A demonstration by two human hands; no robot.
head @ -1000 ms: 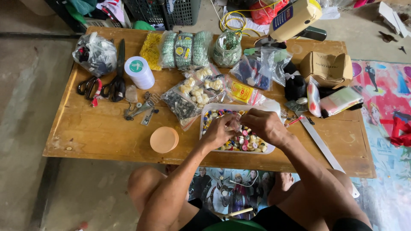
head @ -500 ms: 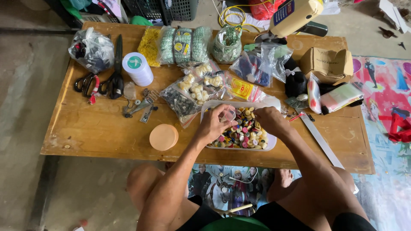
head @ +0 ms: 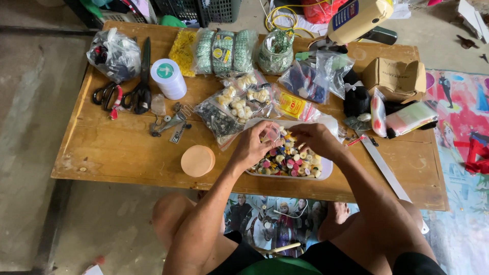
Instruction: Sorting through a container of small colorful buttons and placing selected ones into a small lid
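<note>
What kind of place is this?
Probably a home sewing or craft corner on the floor. A low wooden table holds a tray of coloured buttons, black scissors and bags of buttons.

i see both arms bare to the shoulder, no sleeves, no watch or rings on left hand (head: 253,147) or right hand (head: 315,140); dark shorts, knees bare.
</note>
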